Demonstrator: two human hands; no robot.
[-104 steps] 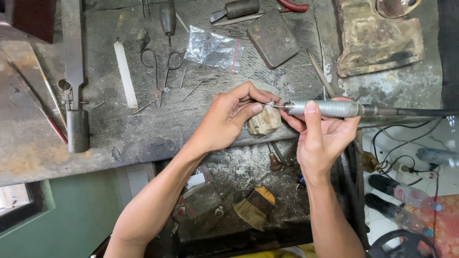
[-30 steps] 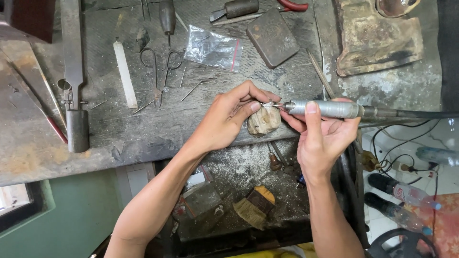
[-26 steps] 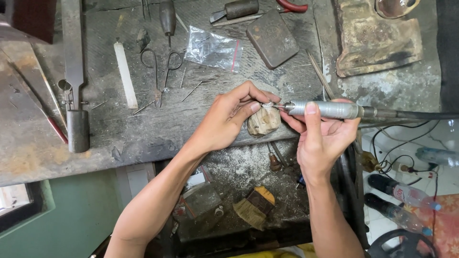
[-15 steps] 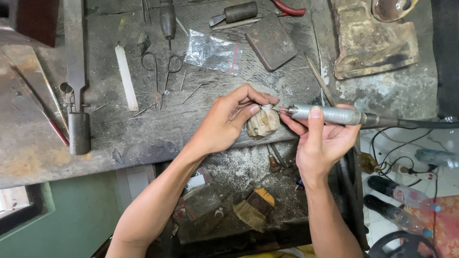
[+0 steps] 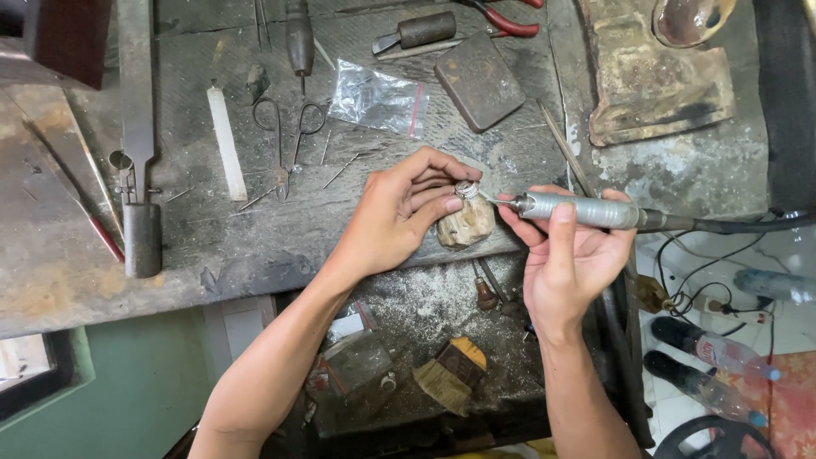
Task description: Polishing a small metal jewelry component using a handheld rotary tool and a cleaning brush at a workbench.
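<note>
Head view: you look straight down on a worn, dusty surface (image 5: 255,246) with both hands at its front edge.
Left hand: your left hand (image 5: 399,217) curls its fingers tight around a small metal ring (image 5: 465,189), pressing it against a wooden peg (image 5: 466,225) so the piece stays braced.
Right hand: your right hand (image 5: 574,255) grips a silver rotary handpiece (image 5: 586,211) like a pen, fingers closed on its barrel, the thin bit touching the ring.
Why: the pen grip seems to give fine control of the tip.
Around: scissors (image 5: 289,140), a clear plastic bag (image 5: 378,98) and a dark metal block (image 5: 480,81) lie well behind the hands; a brush (image 5: 450,374) sits in the tray below.
Change: against half a second ago, hands and tool sit almost the same.
</note>
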